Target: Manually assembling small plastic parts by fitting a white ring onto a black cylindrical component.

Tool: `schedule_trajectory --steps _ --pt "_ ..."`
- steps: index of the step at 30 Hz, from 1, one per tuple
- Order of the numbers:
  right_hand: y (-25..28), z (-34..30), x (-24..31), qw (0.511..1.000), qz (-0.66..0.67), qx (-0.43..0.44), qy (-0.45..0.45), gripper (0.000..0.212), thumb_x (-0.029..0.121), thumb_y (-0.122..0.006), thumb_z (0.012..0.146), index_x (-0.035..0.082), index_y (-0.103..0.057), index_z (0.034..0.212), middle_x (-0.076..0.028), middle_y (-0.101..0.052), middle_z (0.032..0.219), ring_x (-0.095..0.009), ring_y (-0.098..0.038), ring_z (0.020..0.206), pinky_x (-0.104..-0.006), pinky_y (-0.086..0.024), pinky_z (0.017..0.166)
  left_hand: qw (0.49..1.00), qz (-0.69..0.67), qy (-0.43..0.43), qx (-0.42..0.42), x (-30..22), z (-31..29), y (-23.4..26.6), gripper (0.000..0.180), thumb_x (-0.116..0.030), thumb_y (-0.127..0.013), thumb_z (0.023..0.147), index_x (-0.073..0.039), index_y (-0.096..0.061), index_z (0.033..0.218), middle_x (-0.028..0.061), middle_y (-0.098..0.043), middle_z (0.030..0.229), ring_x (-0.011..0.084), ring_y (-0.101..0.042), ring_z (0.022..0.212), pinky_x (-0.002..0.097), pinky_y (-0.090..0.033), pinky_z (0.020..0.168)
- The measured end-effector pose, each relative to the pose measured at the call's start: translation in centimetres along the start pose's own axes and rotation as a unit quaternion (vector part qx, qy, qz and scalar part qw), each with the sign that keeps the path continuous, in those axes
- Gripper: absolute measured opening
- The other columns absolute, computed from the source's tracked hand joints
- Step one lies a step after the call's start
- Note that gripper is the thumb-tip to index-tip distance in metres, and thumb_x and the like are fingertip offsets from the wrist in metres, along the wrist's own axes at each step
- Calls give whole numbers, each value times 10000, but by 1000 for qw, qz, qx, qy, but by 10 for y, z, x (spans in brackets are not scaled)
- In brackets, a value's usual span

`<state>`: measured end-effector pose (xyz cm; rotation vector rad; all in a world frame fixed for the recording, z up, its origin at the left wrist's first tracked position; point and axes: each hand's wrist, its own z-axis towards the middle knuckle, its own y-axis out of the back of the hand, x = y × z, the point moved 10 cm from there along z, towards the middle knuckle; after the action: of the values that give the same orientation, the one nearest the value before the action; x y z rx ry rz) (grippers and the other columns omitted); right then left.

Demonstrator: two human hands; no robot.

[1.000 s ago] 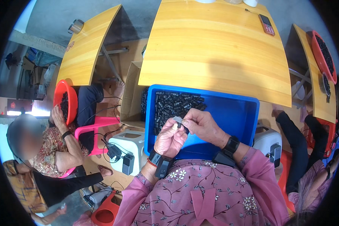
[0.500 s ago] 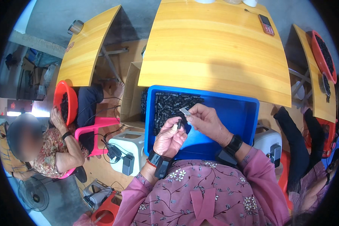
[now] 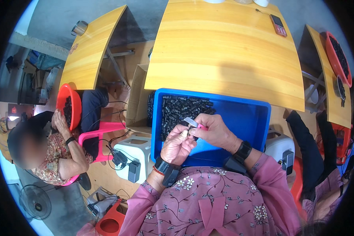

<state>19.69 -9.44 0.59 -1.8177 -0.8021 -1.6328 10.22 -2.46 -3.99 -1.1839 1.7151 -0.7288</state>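
My left hand (image 3: 176, 148) is closed in a pinch on a small black plastic part (image 3: 190, 129), mostly hidden by the fingers. Something pale covers a fingertip or thumb there. In my right hand (image 3: 218, 134) is a small knife (image 3: 191, 121) with a flat silvery blade and a pink handle. Its blade lies right over the black part, and the two hands meet at the fingertips. Both are above a blue plastic bin (image 3: 240, 122), where a heap of similar black parts (image 3: 179, 112) fills the left side.
A yellow wooden table (image 3: 224, 51) stands just beyond the bin, with a mobile phone (image 3: 278, 25) on it. An open cardboard box (image 3: 135, 102) is left of the bin. A co-worker at left handles a red basin (image 3: 76, 104). White stools (image 3: 131, 155) flank me.
My right hand has moved slightly left and turned, bringing the knife against the black part; its pink handle now shows. The co-worker at left has leaned toward the basin.
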Motion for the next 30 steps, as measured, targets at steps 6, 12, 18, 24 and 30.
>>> schedule_trajectory --steps 6,12,18,24,30 --pt "-2 -1 -21 991 101 39 -85 124 137 -705 851 18 -669 861 49 -583 645 2 -464 614 -210 -376 504 1000 9 1 -13 0 -2 -4 50 -79 -585 951 -71 -621 985 76 -651 911 130 -555 716 320 -480 673" --pt "-2 -1 -8 997 47 35 -40 136 141 -707 821 18 -670 866 49 -547 660 -17 -460 640 -222 -388 544 1000 17 -9 -17 -3 -2 -8 42 -71 -587 950 -73 -624 971 70 -656 892 131 -556 709 321 -477 678" --pt "-5 -4 6 997 15 63 -34 136 78 -702 798 9 -667 909 36 -550 680 -39 -473 655 -226 -427 594 999 28 -17 -19 -3 -6 1 40 -79 -586 952 -60 -616 970 85 -652 906 133 -560 704 321 -478 670" --pt "46 3 18 995 -37 -96 12 114 80 -695 821 8 -672 906 44 -557 685 -33 -484 643 -231 -433 575 994 47 -97 16 -44 -16 -19 108 -107 -634 923 -95 -613 1028 60 -587 869 127 -522 730 271 -456 654" --pt "59 1 26 976 -201 -80 -19 150 144 -671 810 3 -624 791 -117 -559 600 -175 -559 552 -313 -469 563 930 32 -356 -82 -149 -44 27 139 -97 -593 949 -62 -591 1083 76 -604 884 138 -554 737 285 -514 695"
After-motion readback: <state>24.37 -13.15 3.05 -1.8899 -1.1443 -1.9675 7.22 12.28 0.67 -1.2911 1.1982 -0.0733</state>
